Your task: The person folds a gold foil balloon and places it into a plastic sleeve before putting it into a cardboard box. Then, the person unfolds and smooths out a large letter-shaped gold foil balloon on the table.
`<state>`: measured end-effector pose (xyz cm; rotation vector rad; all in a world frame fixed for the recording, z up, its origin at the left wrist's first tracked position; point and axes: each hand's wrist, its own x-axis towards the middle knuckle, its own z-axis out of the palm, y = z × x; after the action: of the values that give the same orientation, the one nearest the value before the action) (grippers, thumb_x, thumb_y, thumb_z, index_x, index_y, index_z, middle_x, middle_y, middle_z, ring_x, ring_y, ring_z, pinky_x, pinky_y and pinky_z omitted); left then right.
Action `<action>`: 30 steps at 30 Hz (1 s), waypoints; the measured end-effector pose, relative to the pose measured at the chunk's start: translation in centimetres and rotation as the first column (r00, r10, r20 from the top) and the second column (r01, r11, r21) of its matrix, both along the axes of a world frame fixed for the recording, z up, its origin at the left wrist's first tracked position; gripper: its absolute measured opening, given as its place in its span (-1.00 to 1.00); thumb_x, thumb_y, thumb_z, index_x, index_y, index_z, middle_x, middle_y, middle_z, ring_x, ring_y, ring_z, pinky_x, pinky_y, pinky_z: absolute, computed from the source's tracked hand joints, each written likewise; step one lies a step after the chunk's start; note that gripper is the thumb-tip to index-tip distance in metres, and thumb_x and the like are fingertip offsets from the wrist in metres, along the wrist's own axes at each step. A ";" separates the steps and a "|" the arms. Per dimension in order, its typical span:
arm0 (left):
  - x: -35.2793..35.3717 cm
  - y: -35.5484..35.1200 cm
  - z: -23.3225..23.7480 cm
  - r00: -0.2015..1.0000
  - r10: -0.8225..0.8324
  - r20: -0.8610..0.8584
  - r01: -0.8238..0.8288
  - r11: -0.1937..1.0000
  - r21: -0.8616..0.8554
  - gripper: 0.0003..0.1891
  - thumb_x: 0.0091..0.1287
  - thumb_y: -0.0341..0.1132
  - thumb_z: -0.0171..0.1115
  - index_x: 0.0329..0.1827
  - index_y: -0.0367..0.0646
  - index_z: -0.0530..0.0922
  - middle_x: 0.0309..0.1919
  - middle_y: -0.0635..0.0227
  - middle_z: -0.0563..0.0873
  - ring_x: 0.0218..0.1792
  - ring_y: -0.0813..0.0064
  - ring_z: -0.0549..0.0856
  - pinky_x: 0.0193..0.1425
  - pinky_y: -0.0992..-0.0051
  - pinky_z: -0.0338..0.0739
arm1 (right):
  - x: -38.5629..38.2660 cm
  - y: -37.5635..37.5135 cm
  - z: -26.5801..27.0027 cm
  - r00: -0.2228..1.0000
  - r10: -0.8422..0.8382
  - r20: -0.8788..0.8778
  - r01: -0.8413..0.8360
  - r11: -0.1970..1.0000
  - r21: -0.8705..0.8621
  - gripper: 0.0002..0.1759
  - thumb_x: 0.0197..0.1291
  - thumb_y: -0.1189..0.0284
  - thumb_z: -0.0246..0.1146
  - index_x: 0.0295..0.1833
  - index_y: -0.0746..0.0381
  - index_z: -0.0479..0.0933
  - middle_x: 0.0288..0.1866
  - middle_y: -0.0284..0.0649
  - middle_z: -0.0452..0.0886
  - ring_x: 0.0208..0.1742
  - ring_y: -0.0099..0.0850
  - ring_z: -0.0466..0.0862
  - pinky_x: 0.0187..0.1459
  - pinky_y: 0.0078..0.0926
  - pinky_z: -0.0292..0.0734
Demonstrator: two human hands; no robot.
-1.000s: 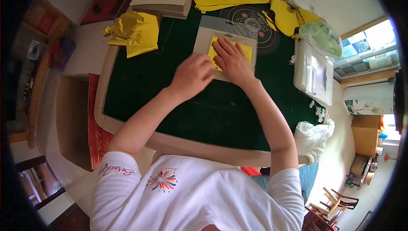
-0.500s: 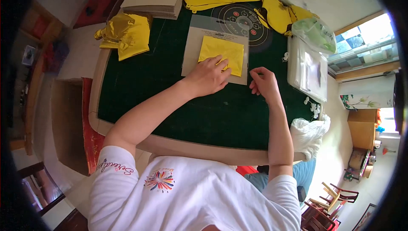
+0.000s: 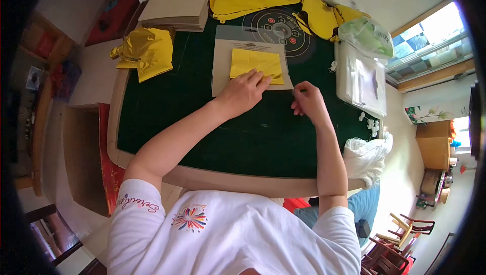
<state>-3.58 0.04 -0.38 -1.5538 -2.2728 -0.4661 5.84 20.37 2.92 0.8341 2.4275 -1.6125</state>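
Observation:
A folded yellow foil sheet lies on a clear plastic bag with a greyish-brown board showing through it and small print near its top. My left hand rests on the lower edge of the foil, fingers stretched out and laid flat. At the bag's lower right corner, my right hand has thumb and forefinger pinched together on the plastic, its other fingers curled. Part of the foil's lower edge is hidden under my left fingers.
Around the dark green tabletop are a stack of cardboard sheets, crumpled yellow foil, flat yellow foil pieces, a round printed target design, a stack of clear bags and white string. An open carton stands left.
My right thumb and forefinger have come to the bag's lower right corner and pinch it. My left hand stays on the foil. The whole view has shifted slightly.

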 end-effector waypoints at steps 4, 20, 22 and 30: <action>-1.3 0.2 2.8 0.914 0.021 0.406 0.003 0.998 -0.060 -0.58 0.28 -0.43 0.16 0.23 -0.22 0.47 0.04 0.08 0.62 0.04 0.12 0.65 0.10 0.28 0.59 | 2.1 -2.6 1.2 0.914 0.327 -0.238 -0.092 0.742 0.664 -0.86 0.22 0.47 0.26 -0.15 0.28 0.49 -0.50 -0.20 0.59 -0.55 -0.40 0.62 -0.50 -0.50 0.47; -1.7 0.7 1.4 0.986 0.010 0.167 -0.005 1.000 -0.028 -0.55 0.34 -0.44 0.05 0.33 -0.14 0.42 0.28 0.14 0.47 0.33 0.16 0.43 0.36 0.23 0.37 | -2.1 -4.0 -3.4 0.643 0.676 -0.358 0.113 0.379 0.918 -0.81 -0.05 0.49 0.27 -0.25 0.11 0.51 -0.46 -0.35 0.44 -0.45 -0.42 0.59 -0.48 -0.47 0.50; -1.4 0.6 0.8 0.995 0.019 0.093 -0.015 0.999 -0.047 -0.54 0.35 -0.42 0.05 0.34 -0.10 0.41 0.32 0.15 0.42 0.40 0.17 0.33 0.41 0.18 0.29 | -1.9 -4.0 -3.8 0.649 0.676 -0.348 0.106 0.372 0.922 -0.83 -0.05 0.49 0.26 -0.27 0.10 0.50 -0.46 -0.35 0.45 -0.46 -0.42 0.60 -0.49 -0.46 0.50; -1.5 1.4 -1.4 0.994 0.112 0.014 -0.110 0.987 -0.113 -0.58 0.37 -0.35 0.06 0.31 -0.04 0.44 0.40 0.19 0.33 0.47 0.20 0.21 0.48 -0.02 0.11 | -0.6 -4.0 -3.7 0.653 0.684 -0.326 0.028 0.408 0.913 -0.85 0.02 0.51 0.29 -0.24 0.12 0.57 -0.52 -0.32 0.46 -0.54 -0.36 0.59 -0.50 -0.41 0.49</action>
<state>-5.12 1.40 -1.74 -1.4698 -2.4235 -0.3307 5.20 16.38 -0.75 -0.4795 3.6318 -0.3434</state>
